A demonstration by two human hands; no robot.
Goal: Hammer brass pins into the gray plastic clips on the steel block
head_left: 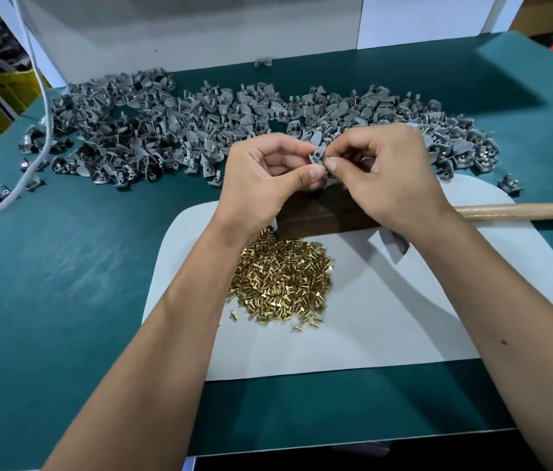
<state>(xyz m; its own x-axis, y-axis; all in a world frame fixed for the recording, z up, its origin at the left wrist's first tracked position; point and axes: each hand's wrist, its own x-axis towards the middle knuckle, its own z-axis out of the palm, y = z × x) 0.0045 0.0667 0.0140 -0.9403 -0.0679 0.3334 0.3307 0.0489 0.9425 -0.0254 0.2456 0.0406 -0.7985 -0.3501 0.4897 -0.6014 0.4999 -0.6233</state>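
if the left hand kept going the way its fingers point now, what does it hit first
The left hand points right, pinching the gray clip. Straight on, it would almost at once meet the right hand, whose fingertips hold the same clip from the other side. Depth is unclear, but they look nearly touching.

pins (280,278) before block (322,212) (clips (200,120) behind)

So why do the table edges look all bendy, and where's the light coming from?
Head view: the wide lens bows the green table edges; shadows fall toward the person, so light comes from ahead and above; the gold pins glint; the left hand looks sharp.
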